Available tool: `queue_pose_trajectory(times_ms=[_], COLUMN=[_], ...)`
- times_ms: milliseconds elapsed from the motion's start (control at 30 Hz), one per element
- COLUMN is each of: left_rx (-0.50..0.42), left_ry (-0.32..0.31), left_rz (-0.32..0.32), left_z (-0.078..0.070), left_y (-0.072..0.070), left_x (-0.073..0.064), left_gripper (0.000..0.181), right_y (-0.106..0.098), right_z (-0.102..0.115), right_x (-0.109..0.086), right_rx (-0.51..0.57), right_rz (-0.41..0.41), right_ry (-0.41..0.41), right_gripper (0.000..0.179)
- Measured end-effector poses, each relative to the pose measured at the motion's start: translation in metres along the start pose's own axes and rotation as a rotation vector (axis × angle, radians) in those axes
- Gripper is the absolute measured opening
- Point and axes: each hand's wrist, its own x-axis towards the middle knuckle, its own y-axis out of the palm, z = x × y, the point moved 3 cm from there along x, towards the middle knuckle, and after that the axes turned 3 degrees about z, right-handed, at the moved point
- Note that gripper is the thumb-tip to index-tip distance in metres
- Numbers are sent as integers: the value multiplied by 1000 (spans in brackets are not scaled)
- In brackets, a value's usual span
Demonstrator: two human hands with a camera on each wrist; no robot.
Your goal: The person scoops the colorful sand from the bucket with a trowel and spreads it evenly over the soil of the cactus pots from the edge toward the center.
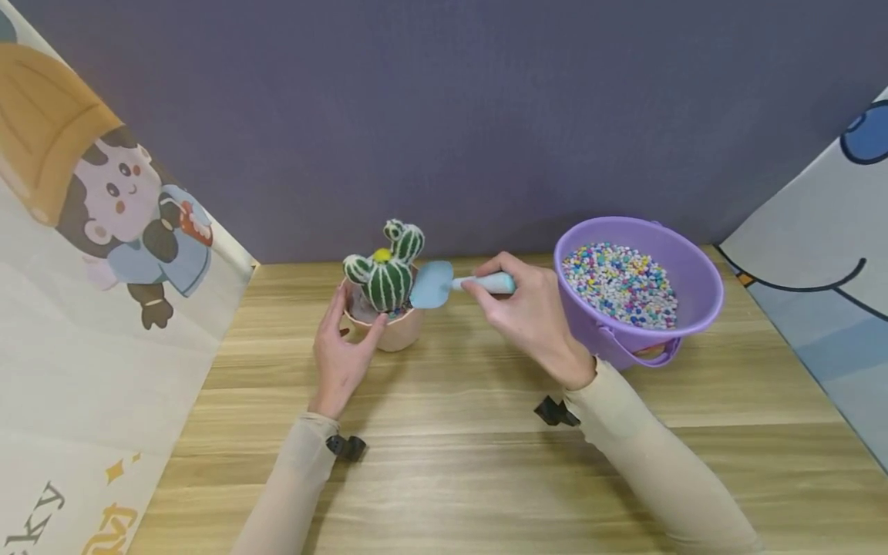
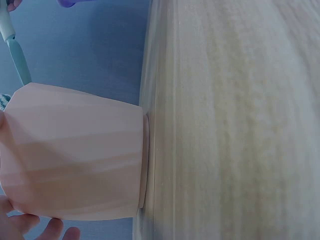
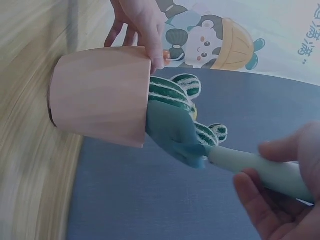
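Wood-grain tabletop; right grip pinches shovel, blade just left of it at pot, probably tipping; left grip clasps pot; next likely needs careful withdrawal.

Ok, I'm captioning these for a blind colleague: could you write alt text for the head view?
A person's right hand holds a light-blue trowel at the rim of a pink pot with a striped cactus, which the left hand grips. To the right, a purple bucket of multicoloured beads stands on a wooden table.
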Motion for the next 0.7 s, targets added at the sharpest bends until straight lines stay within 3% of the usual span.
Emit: queue_pose_trajectory(times_ms=[400, 700], left_rx=[1, -18], left_ry=[-4, -6], left_rz=[0, 1], left_z=[0, 1], left_y=[0, 0], left_x=[-1, 0], left_gripper=[88, 89], right_y=[0, -1], right_z=[-3, -7], right_x=[-3, -3], right_rx=[17, 61], right_rz=[-27, 12], right_ry=[4, 43], right_gripper=[13, 14])
